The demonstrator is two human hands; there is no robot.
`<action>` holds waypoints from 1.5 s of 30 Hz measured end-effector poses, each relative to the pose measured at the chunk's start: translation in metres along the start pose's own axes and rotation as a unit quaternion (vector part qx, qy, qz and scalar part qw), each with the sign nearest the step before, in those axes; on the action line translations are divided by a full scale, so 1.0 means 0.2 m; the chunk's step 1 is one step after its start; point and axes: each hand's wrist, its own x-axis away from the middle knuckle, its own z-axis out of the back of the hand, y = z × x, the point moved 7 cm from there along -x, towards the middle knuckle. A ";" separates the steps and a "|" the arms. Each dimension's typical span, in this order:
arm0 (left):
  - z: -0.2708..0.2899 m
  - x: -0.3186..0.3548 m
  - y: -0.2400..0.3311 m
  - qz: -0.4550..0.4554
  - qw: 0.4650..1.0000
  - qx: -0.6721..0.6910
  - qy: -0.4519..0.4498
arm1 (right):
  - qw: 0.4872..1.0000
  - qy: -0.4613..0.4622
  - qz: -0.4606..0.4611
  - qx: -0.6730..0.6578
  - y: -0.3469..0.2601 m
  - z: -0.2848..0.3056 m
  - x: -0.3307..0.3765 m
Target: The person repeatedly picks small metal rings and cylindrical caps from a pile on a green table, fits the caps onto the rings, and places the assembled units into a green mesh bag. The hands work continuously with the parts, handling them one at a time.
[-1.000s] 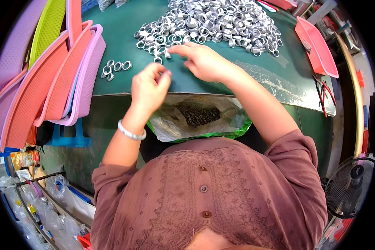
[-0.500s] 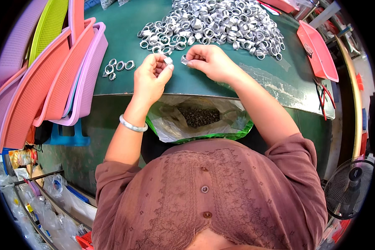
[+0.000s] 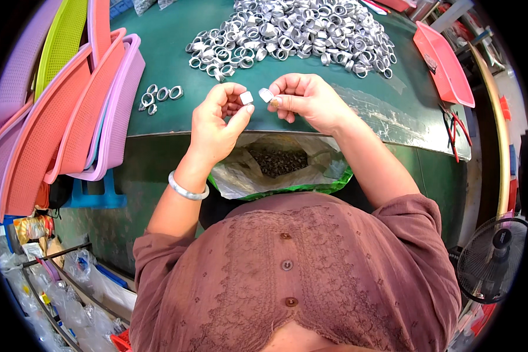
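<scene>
My left hand (image 3: 215, 115) pinches a silver-grey signet-type ring (image 3: 246, 98) between thumb and fingers, its flat squarish face showing. A small gap to its right, my right hand (image 3: 308, 101) grips a second ring (image 3: 266, 94) by thumb and forefinger, with its flat face tilted up. Both hands are over the near part of the green table (image 3: 188, 120). Beyond them a large pile of like metal rings (image 3: 299, 35) spreads over the table. To the left lies a small group of several rings (image 3: 162, 92), apart from the pile.
Below the table edge, an opened bag (image 3: 234, 176) with small dark bits sits at my lap. Stacked plastic baskets (image 3: 94, 105) crowd the left side. At the right are a pink tray (image 3: 446, 67), red-handled pliers (image 3: 453, 132) and a black fan (image 3: 491, 258).
Both hands have lifted slightly toward me and turned their rings, so the flat faces show more. My left hand has shifted a little right. The view has shifted slightly too.
</scene>
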 end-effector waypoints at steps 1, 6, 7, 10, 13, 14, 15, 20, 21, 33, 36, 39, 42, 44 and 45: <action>-0.01 0.02 0.01 0.003 1.000 -0.013 -0.016 | 1.000 0.002 -0.008 0.010 -0.01 0.00 0.02; -0.09 0.11 0.08 -0.018 0.948 -0.269 -0.168 | 0.948 -0.168 -0.002 0.271 -0.05 -0.04 0.08; -0.11 0.13 0.12 -0.079 0.925 -0.333 -0.165 | 0.933 -0.182 -0.010 0.309 -0.07 -0.04 0.08; -0.03 0.08 0.08 -0.036 0.949 -0.296 -0.101 | 0.908 -0.149 0.072 0.386 -0.13 -0.03 -0.01; 0.11 -0.06 0.06 -0.021 0.936 -0.341 0.087 | 0.860 0.029 0.151 0.487 -0.19 0.01 -0.20; 0.15 -0.11 0.07 -0.012 0.912 -0.391 0.122 | 0.841 0.075 0.155 0.512 -0.20 0.00 -0.26; 0.15 -0.16 0.07 -0.025 0.898 -0.421 0.129 | 0.824 0.094 0.173 0.531 -0.20 0.00 -0.31; 0.18 -0.23 -0.05 -0.048 0.891 -0.437 0.112 | 0.777 0.140 0.178 0.587 -0.12 -0.02 -0.40; 0.20 -0.22 -0.06 -0.044 0.901 -0.418 0.110 | 0.795 0.126 0.150 0.575 -0.12 -0.02 -0.40; 0.15 -0.06 -0.17 0.204 0.940 0.272 0.031 | 0.808 0.057 0.188 0.555 -0.07 -0.02 -0.33; 0.13 -0.03 -0.15 0.198 0.942 0.271 0.014 | 0.864 0.033 0.163 0.475 -0.10 -0.02 -0.27; 0.11 -0.01 -0.14 0.195 0.942 0.273 0.000 | 0.976 -0.001 0.019 0.217 -0.04 0.02 -0.22; 0.07 0.01 -0.12 0.195 0.938 0.288 -0.012 | 0.997 -0.042 0.032 0.052 0.01 0.01 -0.15; 0.05 0.01 -0.12 0.191 0.936 0.296 -0.016 | 0.998 -0.044 0.037 0.012 0.01 0.00 -0.10; 0.04 0.02 -0.12 0.191 0.935 0.299 -0.018 | 0.998 -0.042 0.042 0.005 0.02 0.00 -0.08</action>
